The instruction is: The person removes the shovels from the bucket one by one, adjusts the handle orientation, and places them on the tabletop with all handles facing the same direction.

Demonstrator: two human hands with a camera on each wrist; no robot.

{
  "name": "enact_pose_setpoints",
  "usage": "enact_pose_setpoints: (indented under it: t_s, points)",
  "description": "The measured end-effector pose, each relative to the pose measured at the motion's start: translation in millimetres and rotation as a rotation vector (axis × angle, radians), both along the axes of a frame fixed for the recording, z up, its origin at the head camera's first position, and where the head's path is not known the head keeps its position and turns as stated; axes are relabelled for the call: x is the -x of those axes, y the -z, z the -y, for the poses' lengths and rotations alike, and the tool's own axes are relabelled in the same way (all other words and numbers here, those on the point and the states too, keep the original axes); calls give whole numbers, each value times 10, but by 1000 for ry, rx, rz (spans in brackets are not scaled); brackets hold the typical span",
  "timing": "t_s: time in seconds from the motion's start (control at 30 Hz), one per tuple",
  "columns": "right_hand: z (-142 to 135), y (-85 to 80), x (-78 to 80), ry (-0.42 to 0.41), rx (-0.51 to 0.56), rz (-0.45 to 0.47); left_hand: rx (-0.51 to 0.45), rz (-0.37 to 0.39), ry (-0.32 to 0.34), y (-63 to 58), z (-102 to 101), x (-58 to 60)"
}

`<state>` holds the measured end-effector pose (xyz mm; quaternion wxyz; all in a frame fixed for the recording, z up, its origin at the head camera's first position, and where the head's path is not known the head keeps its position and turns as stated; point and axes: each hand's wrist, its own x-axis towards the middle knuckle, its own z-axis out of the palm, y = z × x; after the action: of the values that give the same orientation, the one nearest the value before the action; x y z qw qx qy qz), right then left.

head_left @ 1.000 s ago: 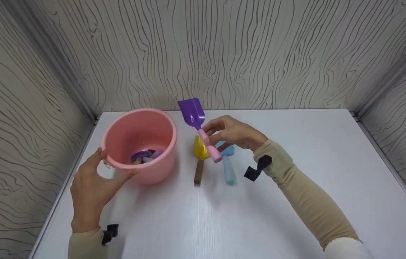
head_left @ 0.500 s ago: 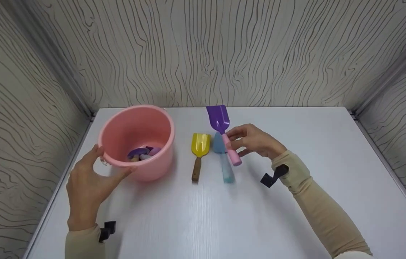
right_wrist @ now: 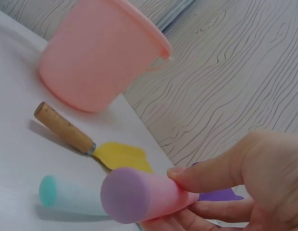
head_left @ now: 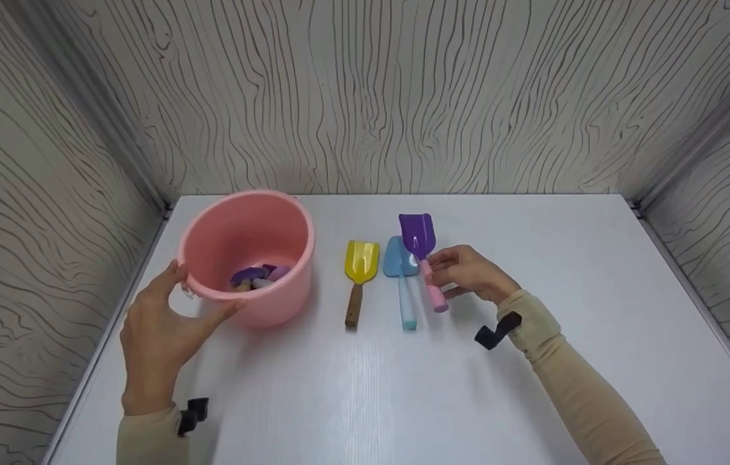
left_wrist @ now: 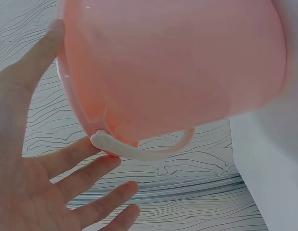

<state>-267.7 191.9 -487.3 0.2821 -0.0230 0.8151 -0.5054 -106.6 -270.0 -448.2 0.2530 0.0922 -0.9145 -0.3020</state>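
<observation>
My right hand (head_left: pixel 476 276) pinches the pink handle (right_wrist: pixel 154 195) of a toy shovel with a purple blade (head_left: pixel 418 234). The shovel leans over the white table, its blade up and away from me, overlapping the blue shovel's head. That blue shovel (head_left: pixel 407 303) lies flat just left of it. Further left lies a yellow shovel (head_left: pixel 361 261) with a wooden handle (right_wrist: pixel 65 126). My left hand (head_left: pixel 161 329) touches the pink bucket (head_left: pixel 278 310) at its rim, thumb and fingertips spread apart. In the left wrist view, the fingers (left_wrist: pixel 98 171) extend loosely beside the white bail handle (left_wrist: pixel 139 153).
Inside the bucket lie several small purple, grey and tan items (head_left: pixel 260 276). The bucket stands at the table's back left. Wood-grain panels (head_left: pixel 365 97) rise behind and at both sides of the white table (head_left: pixel 313 400).
My right hand has carried the purple shovel rightward and lower, from above the yellow shovel to beside the blue one. My left hand has stayed at the bucket's rim.
</observation>
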Motion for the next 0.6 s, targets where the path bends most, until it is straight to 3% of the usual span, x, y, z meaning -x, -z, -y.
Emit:
enact_pose_setpoints:
  t_s: [0.6]
  points:
    - [-128, 341, -6, 94, -74, 52, 42, -19, -7, -7, 8, 24]
